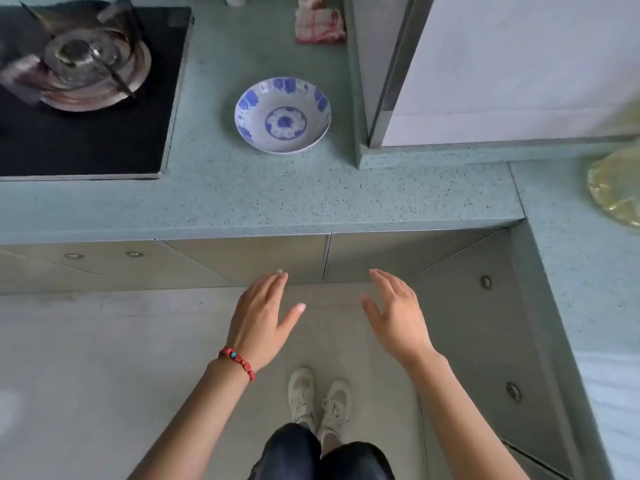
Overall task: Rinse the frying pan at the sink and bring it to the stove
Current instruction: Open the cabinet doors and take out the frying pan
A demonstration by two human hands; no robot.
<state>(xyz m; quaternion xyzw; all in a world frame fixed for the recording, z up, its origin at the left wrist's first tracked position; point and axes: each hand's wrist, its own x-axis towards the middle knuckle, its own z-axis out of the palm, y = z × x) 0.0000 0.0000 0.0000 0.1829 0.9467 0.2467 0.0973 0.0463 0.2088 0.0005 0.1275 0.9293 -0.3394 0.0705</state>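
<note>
The black glass stove (104, 140) is set into the counter at the upper left, its round burner (86, 64) bare under the black pan supports. No frying pan and no sink are in view. My left hand (263, 320), with a red bead bracelet at the wrist, hovers palm down in front of the counter edge, fingers apart, holding nothing. My right hand (398, 313) hovers beside it, also open and empty. Both hands are below the counter's front edge, over the floor.
A blue-and-white bowl (283, 115) sits on the green speckled counter (311, 199) right of the stove. A folded cloth (320, 26) lies at the back. A yellowish plastic bag (616, 188) is at the right edge. Cabinet fronts (242, 258) form an L-shaped corner around me.
</note>
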